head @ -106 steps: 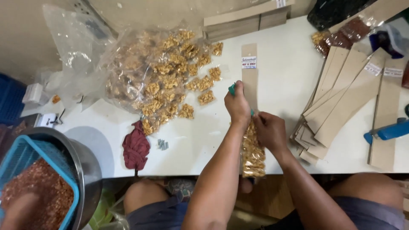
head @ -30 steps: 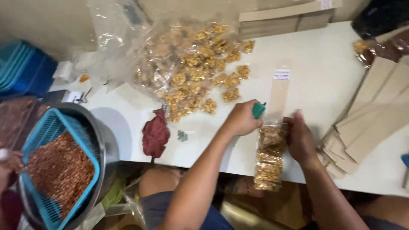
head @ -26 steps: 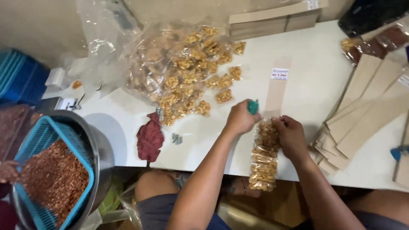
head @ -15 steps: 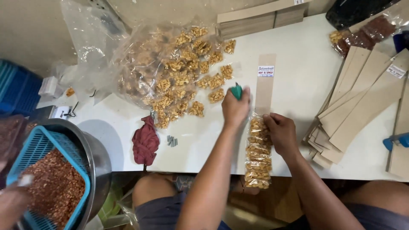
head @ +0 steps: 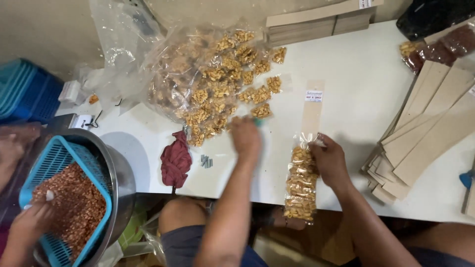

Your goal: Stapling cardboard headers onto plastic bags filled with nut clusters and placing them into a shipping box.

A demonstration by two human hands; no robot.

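Observation:
My right hand (head: pixel 329 160) holds the upper part of a long clear bag (head: pixel 301 183) filled with golden snack pieces. The bag lies on the white table (head: pixel 356 79) and hangs over its near edge, and a tan cardboard strip (head: pixel 312 106) with a small label sticks out of its top. My left hand (head: pixel 246 136) is blurred, closed on a small green object (head: pixel 258 120), and sits at the near edge of a heap of small golden snack packets (head: pixel 225 84). The heap spills from a big clear plastic bag (head: pixel 178 74).
A red cloth (head: pixel 175 160) and small grey staples (head: pixel 206 160) lie left of my arm. Tan cardboard strips are stacked at the right (head: pixel 420 128) and the far edge (head: pixel 316 22). At the left, another person's hand (head: pixel 29 222) works in a blue basket (head: pixel 67 198) of reddish nuts inside a metal bowl (head: pixel 121 173).
My left hand has swung left from the top of the long bag to the heap of packets. My right hand keeps its hold on the bag.

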